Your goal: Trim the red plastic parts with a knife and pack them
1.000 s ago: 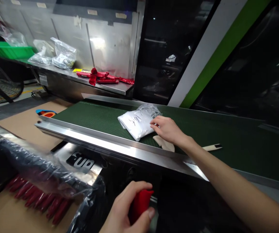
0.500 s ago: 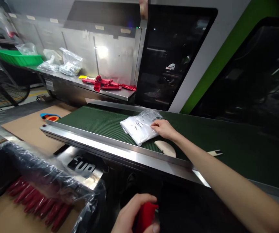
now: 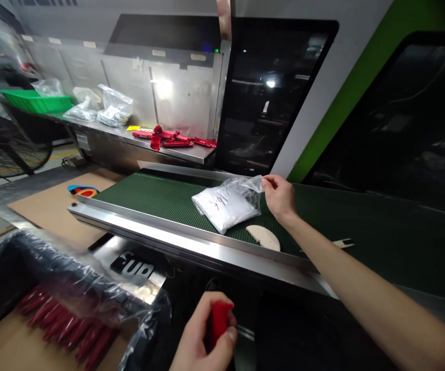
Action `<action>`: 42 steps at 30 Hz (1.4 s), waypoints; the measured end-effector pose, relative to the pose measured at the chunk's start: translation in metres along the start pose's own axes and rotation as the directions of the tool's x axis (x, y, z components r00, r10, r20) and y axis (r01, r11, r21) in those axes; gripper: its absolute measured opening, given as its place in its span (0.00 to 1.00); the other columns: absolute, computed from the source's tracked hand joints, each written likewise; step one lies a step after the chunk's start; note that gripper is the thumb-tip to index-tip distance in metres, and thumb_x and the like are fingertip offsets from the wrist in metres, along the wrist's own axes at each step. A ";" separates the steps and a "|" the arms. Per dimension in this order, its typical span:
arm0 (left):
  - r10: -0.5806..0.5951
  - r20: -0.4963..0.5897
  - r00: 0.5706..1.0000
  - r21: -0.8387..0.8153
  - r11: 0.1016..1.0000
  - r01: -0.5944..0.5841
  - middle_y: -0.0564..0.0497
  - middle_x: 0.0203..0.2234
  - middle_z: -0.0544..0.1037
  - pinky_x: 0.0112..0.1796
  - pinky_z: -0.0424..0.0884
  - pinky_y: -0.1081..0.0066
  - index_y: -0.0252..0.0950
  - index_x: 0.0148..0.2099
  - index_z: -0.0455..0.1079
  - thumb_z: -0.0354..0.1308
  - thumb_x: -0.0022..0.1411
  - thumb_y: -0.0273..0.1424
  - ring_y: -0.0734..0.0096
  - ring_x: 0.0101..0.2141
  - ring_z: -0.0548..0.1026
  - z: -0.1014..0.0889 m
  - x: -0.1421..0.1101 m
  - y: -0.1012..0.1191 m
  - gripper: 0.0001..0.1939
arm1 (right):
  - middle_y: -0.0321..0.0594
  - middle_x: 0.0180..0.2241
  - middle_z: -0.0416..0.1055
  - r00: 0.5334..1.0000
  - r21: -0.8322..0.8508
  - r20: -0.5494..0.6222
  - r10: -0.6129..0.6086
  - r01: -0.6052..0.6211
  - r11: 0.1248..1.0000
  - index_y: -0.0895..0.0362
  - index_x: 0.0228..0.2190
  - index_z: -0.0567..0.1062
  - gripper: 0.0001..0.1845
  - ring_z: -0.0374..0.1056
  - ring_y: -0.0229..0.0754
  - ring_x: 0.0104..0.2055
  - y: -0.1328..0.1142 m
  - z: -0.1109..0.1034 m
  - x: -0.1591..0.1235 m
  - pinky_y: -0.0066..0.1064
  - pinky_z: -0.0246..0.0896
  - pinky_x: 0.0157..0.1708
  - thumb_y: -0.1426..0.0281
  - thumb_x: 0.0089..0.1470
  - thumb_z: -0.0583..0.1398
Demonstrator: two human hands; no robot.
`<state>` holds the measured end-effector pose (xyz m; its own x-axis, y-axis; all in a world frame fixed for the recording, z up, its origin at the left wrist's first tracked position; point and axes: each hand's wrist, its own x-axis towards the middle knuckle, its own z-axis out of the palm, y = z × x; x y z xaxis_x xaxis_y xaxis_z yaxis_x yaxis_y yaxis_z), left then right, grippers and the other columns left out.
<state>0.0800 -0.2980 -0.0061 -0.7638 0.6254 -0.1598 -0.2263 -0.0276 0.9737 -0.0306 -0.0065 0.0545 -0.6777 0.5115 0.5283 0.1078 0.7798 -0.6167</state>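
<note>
My left hand (image 3: 202, 337) is closed around a red plastic part (image 3: 219, 320), low in front of the conveyor; much of the part is hidden by my fingers. Over the green conveyor belt (image 3: 148, 196), my right hand (image 3: 280, 198) pinches the loose edge of a clear plastic bag (image 3: 226, 206). White contents fill the bag, which has black handwriting on it and lies flat on the belt. Just in front of it rests a cream half-round piece (image 3: 263, 237). A small pale forked piece (image 3: 344, 243) lies farther right, beyond my forearm.
At lower left, a plastic-lined box (image 3: 137, 330) holds several dark red parts (image 3: 67, 322) on cardboard. Behind the belt, a steel shelf (image 3: 202, 153) carries red parts (image 3: 171, 137), bags of small pieces (image 3: 114, 108) and a green bin (image 3: 36, 101). A metal rail (image 3: 160, 229) edges the belt.
My right hand has shifted from the top of the bag to its far right edge, pulling the loose film up. My left hand has risen slightly and turned with the red part.
</note>
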 end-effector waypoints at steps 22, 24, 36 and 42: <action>-0.078 0.009 0.997 0.173 0.982 0.075 0.54 0.28 0.71 0.30 0.65 0.76 0.36 0.43 0.67 0.60 0.60 0.36 0.76 0.29 0.68 0.047 0.003 0.006 0.12 | 0.32 0.38 0.74 0.812 0.310 0.582 -0.045 -0.170 0.935 0.49 0.41 0.76 0.07 0.71 0.32 0.39 -0.029 -0.116 -0.217 0.20 0.65 0.39 0.66 0.60 0.60; -0.098 -0.009 0.995 0.192 0.977 0.098 0.55 0.26 0.69 0.28 0.63 0.77 0.35 0.43 0.67 0.60 0.59 0.36 0.77 0.27 0.66 0.048 0.006 0.005 0.12 | 0.31 0.36 0.74 0.816 0.315 0.576 -0.052 -0.163 0.935 0.50 0.38 0.77 0.06 0.70 0.31 0.38 -0.028 -0.118 -0.217 0.20 0.64 0.38 0.69 0.60 0.59; 0.055 -0.011 0.998 0.303 0.952 -0.049 0.56 0.32 0.70 0.33 0.66 0.79 0.39 0.42 0.66 0.63 0.60 0.34 0.79 0.31 0.68 0.049 -0.006 -0.007 0.11 | 0.30 0.27 0.74 0.732 0.219 0.613 0.297 -0.519 0.826 0.53 0.29 0.77 0.09 0.67 0.33 0.29 -0.022 -0.109 -0.237 0.24 0.61 0.29 0.63 0.57 0.61; -0.068 0.032 0.997 0.164 0.985 0.062 0.56 0.28 0.70 0.28 0.65 0.81 0.36 0.39 0.63 0.61 0.60 0.33 0.81 0.27 0.67 0.058 -0.007 -0.004 0.10 | 0.29 0.28 0.70 0.786 0.244 0.594 0.170 -0.378 0.893 0.52 0.31 0.75 0.05 0.64 0.31 0.28 -0.029 -0.106 -0.251 0.22 0.59 0.30 0.72 0.57 0.59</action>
<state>0.1216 -0.2567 0.0008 -0.7269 0.6504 -0.2204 -0.1713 0.1391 0.9753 0.2131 -0.1190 0.0015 -0.9465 0.3206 -0.0364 0.1748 0.4146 -0.8931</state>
